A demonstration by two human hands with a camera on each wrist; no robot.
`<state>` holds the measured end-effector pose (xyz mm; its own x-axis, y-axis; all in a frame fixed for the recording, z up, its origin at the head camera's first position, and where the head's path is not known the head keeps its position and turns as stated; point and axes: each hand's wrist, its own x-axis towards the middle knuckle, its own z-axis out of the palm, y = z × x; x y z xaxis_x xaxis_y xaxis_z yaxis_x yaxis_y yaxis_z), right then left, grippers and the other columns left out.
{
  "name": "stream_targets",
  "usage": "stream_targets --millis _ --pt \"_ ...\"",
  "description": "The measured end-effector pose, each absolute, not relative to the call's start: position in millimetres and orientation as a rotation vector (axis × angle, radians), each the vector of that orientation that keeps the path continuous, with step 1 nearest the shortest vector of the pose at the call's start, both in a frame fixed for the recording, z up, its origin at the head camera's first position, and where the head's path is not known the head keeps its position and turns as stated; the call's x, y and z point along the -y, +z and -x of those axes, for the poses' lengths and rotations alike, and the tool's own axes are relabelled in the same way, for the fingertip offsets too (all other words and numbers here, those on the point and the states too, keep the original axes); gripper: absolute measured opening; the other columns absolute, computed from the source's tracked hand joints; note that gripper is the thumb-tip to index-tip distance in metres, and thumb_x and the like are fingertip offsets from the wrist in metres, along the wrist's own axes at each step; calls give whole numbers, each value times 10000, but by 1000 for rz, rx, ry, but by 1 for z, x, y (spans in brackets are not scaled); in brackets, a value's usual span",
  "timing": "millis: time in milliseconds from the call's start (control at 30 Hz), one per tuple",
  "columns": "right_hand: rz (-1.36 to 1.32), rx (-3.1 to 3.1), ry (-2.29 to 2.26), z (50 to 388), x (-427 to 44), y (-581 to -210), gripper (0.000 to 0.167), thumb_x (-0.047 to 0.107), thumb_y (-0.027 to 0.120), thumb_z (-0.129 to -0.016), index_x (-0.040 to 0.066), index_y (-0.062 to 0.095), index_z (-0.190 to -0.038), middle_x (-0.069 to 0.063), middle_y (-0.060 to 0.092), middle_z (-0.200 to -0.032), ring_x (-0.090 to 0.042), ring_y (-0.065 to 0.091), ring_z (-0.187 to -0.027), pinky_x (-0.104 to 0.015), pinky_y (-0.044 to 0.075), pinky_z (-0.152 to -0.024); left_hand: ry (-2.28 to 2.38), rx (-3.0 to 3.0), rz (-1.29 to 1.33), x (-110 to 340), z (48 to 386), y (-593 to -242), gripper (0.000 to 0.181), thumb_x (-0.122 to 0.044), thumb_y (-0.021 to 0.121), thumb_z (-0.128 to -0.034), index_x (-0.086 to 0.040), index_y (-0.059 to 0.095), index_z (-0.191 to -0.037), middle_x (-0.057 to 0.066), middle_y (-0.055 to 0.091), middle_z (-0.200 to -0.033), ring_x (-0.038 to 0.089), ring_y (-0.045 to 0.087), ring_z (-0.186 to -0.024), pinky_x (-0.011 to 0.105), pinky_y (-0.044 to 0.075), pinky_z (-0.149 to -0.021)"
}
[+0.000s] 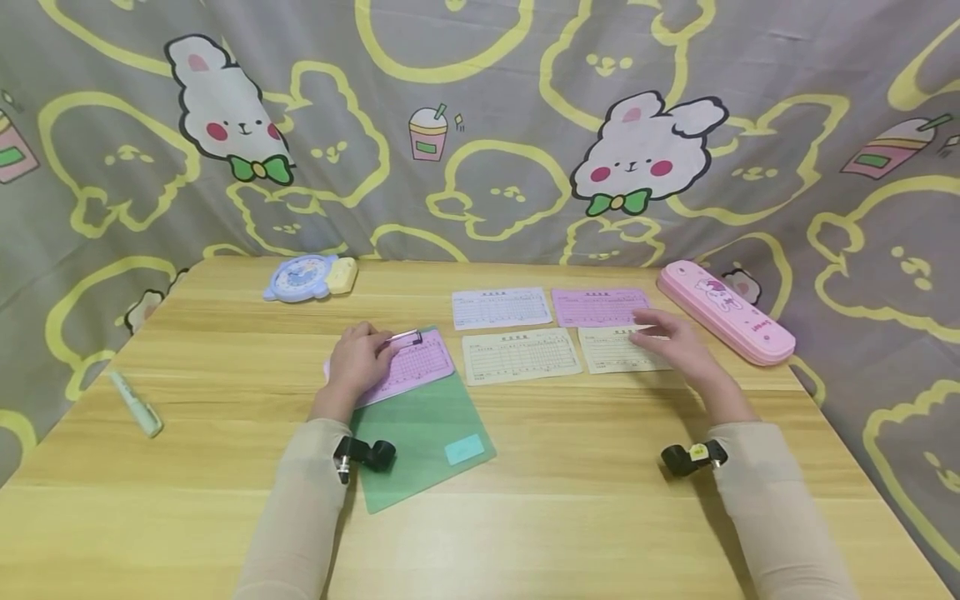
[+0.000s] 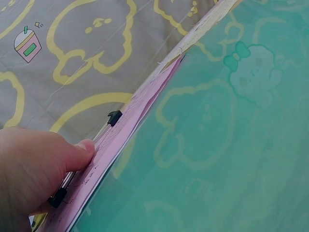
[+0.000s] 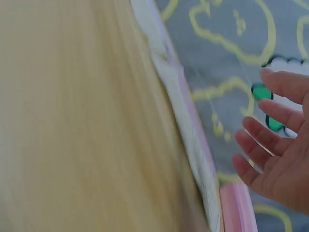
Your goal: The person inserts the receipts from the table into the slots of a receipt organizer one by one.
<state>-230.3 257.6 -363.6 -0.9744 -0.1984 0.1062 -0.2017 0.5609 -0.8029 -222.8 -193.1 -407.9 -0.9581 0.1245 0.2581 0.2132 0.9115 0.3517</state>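
Note:
A green clipboard (image 1: pixel 420 442) lies tilted on the table, a pink printed slip (image 1: pixel 417 365) at its clip end. My left hand (image 1: pixel 358 363) grips that end by the metal clip (image 1: pixel 405 337). In the left wrist view the thumb (image 2: pixel 82 153) presses on the clip; the other fingers are mostly hidden. My right hand (image 1: pixel 678 346) is over the right-hand yellow slip (image 1: pixel 615 350), fingers spread and holding nothing. In the right wrist view its palm (image 3: pixel 285 169) shows. Beside these lie another yellow slip (image 1: pixel 521 357), a white slip (image 1: pixel 501 308) and a pink-purple slip (image 1: pixel 596 307).
A pink pencil case (image 1: pixel 723 312) lies at the back right. At the back left is a blue clock-shaped item (image 1: pixel 300 277) with a yellow block (image 1: pixel 343 275) against it. A pale green pen (image 1: pixel 137 406) lies at the left. Patterned curtain (image 1: pixel 495 108) hangs behind the table.

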Motion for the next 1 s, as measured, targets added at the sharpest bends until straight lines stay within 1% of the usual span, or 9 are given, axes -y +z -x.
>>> stream_targets --millis 233,400,433,467,533,667,700,767,1000 --pt "-249 2867 1327 237 -290 -374 606 248 584 -824 -51 326 -1284 -289 301 -1274 -450 271 -1139 -532 220 -897 -549 2824 257 195 222 -409 322 -255 557 -829 -49 613 -1070 90 508 -897 268 424 -828 393 346 -701" --pt "-293 2857 1376 240 -305 -383 700 264 616 -793 -84 272 -1292 -318 228 -1298 -477 169 -1177 -524 132 -940 -552 2813 266 194 223 -409 322 -248 562 -823 -46 613 -1069 95 515 -899 272 425 -829 392 345 -709" --pt "-302 2848 1388 241 -308 -386 721 275 628 -782 -89 271 -1291 -311 229 -1302 -467 164 -1183 -509 127 -949 -554 2811 268 194 223 -409 322 -245 563 -822 -45 613 -1069 97 515 -900 273 425 -827 391 344 -710" --pt "-303 2833 1380 242 -310 -388 714 276 634 -776 -80 287 -1289 -294 248 -1304 -431 167 -1201 -461 123 -970 -555 2810 270 194 223 -409 322 -242 563 -820 -44 612 -1069 98 516 -900 274 424 -825 390 343 -711" --pt "-310 2839 1355 243 -314 -392 741 301 641 -762 -86 287 -1285 -301 252 -1296 -425 165 -1204 -451 117 -975 -557 2808 272 194 223 -409 322 -237 564 -818 -43 612 -1070 99 515 -899 273 422 -821 390 341 -710" --pt "-301 2881 1306 244 -317 -395 758 277 652 -750 -116 272 -1275 -323 246 -1284 -438 168 -1196 -475 111 -966 -558 2809 272 194 223 -409 321 -234 565 -817 -43 612 -1070 98 514 -900 273 419 -820 389 340 -709" --pt "-304 2907 1294 244 -317 -395 783 276 654 -748 -143 246 -1270 -345 222 -1280 -465 158 -1183 -513 107 -948 -560 2810 271 194 223 -409 321 -234 565 -816 -43 612 -1071 98 513 -901 273 419 -822 389 340 -710" --pt "-288 2946 1248 245 -316 -395 792 259 648 -759 -163 215 -1269 -351 197 -1287 -468 151 -1184 -515 111 -946 -564 2813 270 194 223 -409 323 -231 565 -818 -40 609 -1074 99 511 -904 273 418 -826 390 339 -712" --pt "-255 3118 796 250 -317 -400 824 386 564 -798 -146 172 -1291 -356 155 -1292 -472 140 -1177 -520 113 -936 -582 2826 253 193 223 -409 332 -237 563 -821 -37 602 -1083 95 504 -903 262 411 -823 382 336 -704"
